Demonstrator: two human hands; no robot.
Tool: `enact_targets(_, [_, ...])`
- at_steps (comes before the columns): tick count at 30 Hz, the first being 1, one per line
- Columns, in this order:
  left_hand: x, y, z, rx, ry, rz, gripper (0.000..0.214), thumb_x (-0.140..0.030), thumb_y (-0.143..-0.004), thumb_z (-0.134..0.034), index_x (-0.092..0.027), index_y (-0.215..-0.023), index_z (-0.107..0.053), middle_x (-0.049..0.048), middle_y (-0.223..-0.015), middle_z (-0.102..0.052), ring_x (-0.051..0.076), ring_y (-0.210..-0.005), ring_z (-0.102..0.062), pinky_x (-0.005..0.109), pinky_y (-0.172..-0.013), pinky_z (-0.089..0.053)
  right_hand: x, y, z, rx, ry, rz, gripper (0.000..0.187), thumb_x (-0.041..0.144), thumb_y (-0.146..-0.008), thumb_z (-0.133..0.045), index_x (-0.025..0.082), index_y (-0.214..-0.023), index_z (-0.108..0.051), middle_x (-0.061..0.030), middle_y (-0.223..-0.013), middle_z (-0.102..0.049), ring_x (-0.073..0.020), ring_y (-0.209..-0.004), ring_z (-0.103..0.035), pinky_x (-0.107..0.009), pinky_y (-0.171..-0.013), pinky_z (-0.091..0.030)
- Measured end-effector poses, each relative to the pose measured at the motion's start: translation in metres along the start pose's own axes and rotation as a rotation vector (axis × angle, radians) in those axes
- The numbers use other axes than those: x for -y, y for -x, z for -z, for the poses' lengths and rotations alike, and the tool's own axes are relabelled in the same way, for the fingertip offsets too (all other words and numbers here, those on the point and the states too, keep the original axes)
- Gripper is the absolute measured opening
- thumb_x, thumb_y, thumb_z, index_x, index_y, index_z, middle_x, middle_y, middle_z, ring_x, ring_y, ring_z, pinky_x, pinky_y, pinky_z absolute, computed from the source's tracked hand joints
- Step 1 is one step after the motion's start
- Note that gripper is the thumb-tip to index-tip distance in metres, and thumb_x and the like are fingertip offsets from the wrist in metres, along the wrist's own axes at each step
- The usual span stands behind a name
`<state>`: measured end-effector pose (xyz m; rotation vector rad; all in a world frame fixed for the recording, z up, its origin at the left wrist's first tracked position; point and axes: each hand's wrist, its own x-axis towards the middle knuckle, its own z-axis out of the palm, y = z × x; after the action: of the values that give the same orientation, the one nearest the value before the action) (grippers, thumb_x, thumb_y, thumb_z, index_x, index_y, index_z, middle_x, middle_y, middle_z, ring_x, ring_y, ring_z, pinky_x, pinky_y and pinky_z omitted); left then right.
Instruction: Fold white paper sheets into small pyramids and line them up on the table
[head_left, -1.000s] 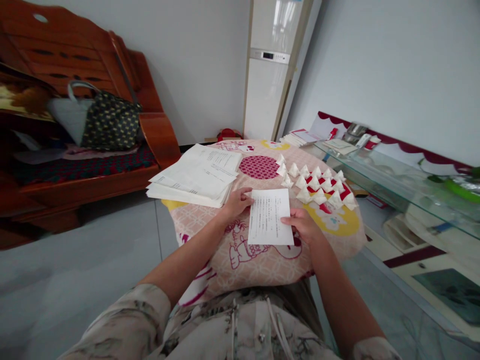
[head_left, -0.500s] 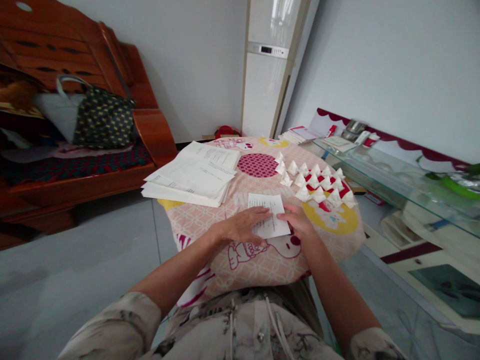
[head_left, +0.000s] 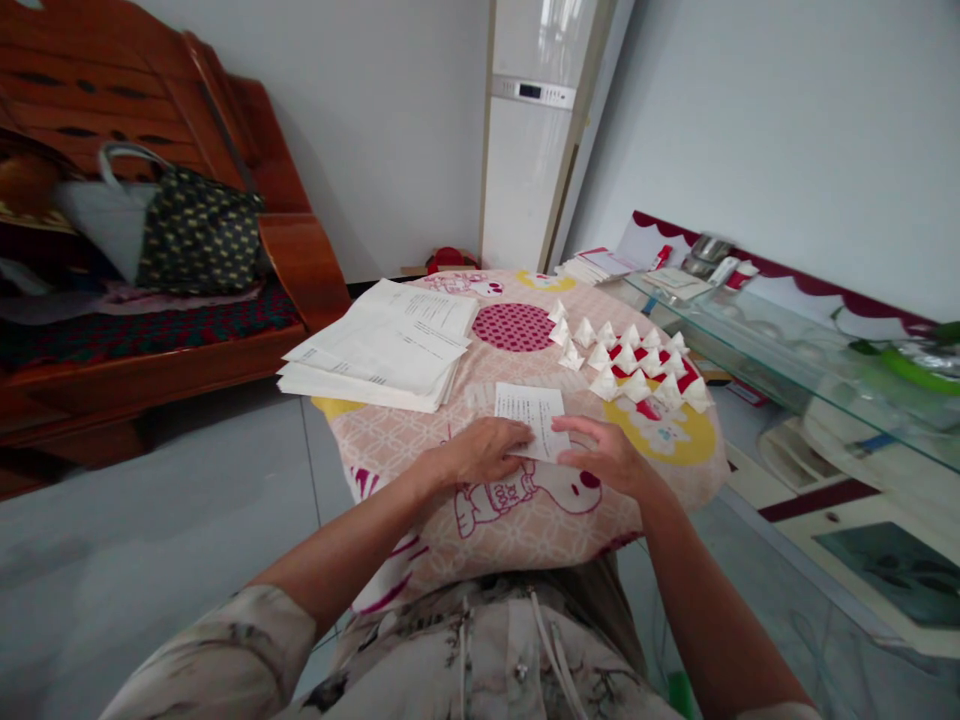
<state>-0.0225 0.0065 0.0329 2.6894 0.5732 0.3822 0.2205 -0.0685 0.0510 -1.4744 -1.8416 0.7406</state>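
The printed paper (head_left: 531, 406) has its long axis pointing forward.

I note 2 plain, pale walls (head_left: 795, 120). A tall white unit (head_left: 525, 170) with 1 small dark display (head_left: 529, 91) stands in the corner; its glossy upper front catches bright light. Left: a reddish-brown wooden bench (head_left: 150, 115) with a slotted back. Right: a glass shelf (head_left: 810, 355). Floor (head_left: 202, 560): grey tiles.

Paper sheet (head_left: 529, 402) on tablecloth (head_left: 397, 446) between left hand (head_left: 487, 450) and right hand (head_left: 606, 456). Paper stack (head_left: 382, 342) left of grip, farther off; folded papers (head_left: 637, 387) right, also farther.
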Motion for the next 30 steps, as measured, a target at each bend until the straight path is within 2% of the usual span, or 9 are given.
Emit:
enact_targets(2, [0.002,-0.001,0.003,-0.011,0.051,0.02,0.034,-0.017,-0.083,-0.055,-0.016,-0.114,-0.07,0.0104,-0.114,-0.073,0.024,-0.105,-0.068,0.03,-0.091,-0.049,0.0,0.001,-0.003,0.072,0.043,0.018,0.059,0.045,-0.07,-0.081,0.019,-0.122,-0.072,-0.0125,-0.125,-0.071,-0.0314,-0.115,-0.066,-0.044,-0.1,-0.051])
enact_targets(4, [0.007,-0.002,0.008,-0.016,0.142,0.041,0.033,-0.018,-0.084,-0.054,-0.016,-0.111,-0.072,0.0081,-0.107,-0.075,0.021,-0.097,-0.068,0.027,-0.085,-0.049,-0.004,-0.001,-0.005,0.084,0.067,0.025,0.052,0.04,-0.071,-0.08,0.018,-0.117,-0.075,-0.0114,-0.117,-0.074,-0.0297,-0.107,-0.068,-0.042,-0.095,-0.053])
enact_targets(7, [0.022,-0.003,0.017,-0.001,0.331,0.126,0.025,-0.025,-0.086,-0.055,-0.015,-0.1,-0.075,0.0023,-0.078,-0.072,0.014,-0.069,-0.063,0.021,-0.065,-0.044,-0.015,-0.012,-0.005,0.087,0.039,-0.027,0.031,0.033,-0.077,-0.07,0.016,-0.103,-0.079,-0.0047,-0.085,-0.076,-0.0217,-0.077,-0.069,-0.031,-0.068,-0.054])
enact_targets(10, [0.041,-0.01,0.02,-0.066,0.491,0.274,0.029,-0.033,-0.085,-0.058,-0.012,-0.068,-0.067,-0.0023,-0.055,-0.056,0.009,-0.051,-0.046,0.02,-0.051,-0.033,-0.028,-0.029,-0.003,0.02,-0.04,-0.173,0.022,0.032,-0.074,-0.068,0.012,-0.079,-0.076,0.0008,-0.058,-0.064,-0.0137,-0.052,-0.056,-0.022,-0.047,-0.04])
enact_targets(13, [0.055,-0.021,0.018,-0.141,0.554,0.44,0.031,-0.029,-0.08,-0.063,-0.014,-0.054,-0.054,-0.0052,-0.049,-0.047,0.006,-0.047,-0.039,0.019,-0.047,-0.027,-0.035,-0.048,-0.005,-0.064,-0.211,-0.271,0.018,0.029,-0.073,-0.067,0.012,-0.074,-0.071,0.0001,-0.058,-0.064,-0.0115,-0.049,-0.055,-0.021,-0.045,-0.04])
enact_targets(16, [0.06,-0.03,0.015,-0.18,0.584,0.59,0.032,-0.023,-0.08,-0.062,-0.015,-0.052,-0.048,-0.0057,-0.046,-0.047,0.006,-0.045,-0.044,0.018,-0.046,-0.03,-0.032,-0.064,-0.01,-0.082,-0.264,-0.387,0.013,0.026,-0.076,-0.062,0.014,-0.071,-0.066,-0.0006,-0.054,-0.063,-0.0119,-0.043,-0.054,-0.022,-0.041,-0.042])
enact_targets(20, [0.058,-0.036,0.015,-0.208,0.521,0.732,0.026,-0.02,-0.081,-0.062,-0.015,-0.057,-0.055,-0.003,-0.05,-0.057,0.009,-0.048,-0.055,0.019,-0.05,-0.041,-0.023,-0.076,-0.014,-0.111,-0.077,-0.422,0.015,0.024,-0.079,-0.06,0.017,-0.066,-0.062,0.0033,-0.044,-0.054,-0.012,-0.033,-0.049,-0.022,-0.035,-0.035])
enact_targets(25, [0.053,-0.038,0.019,-0.12,0.475,0.824,0.029,-0.019,-0.086,-0.058,-0.015,-0.057,-0.059,-0.0002,-0.049,-0.061,0.01,-0.043,-0.057,0.02,-0.049,-0.046,-0.018,-0.085,-0.012,-0.05,0.18,-0.433,0.02,0.023,-0.082,-0.062,0.018,-0.063,-0.058,0.0053,-0.04,-0.047,-0.013,-0.032,-0.05,-0.021,-0.035,-0.032])
enact_targets(30, [0.05,-0.039,0.021,-0.069,0.475,0.843,0.029,-0.017,-0.086,-0.057,-0.015,-0.057,-0.059,0.0009,-0.05,-0.063,0.01,-0.042,-0.058,0.02,-0.047,-0.047,-0.024,-0.087,-0.012,-0.034,0.157,-0.525,0.023,0.023,-0.084,-0.062,0.018,-0.062,-0.057,0.0038,-0.041,-0.051,-0.0133,-0.032,-0.052,-0.021,-0.035,-0.033])
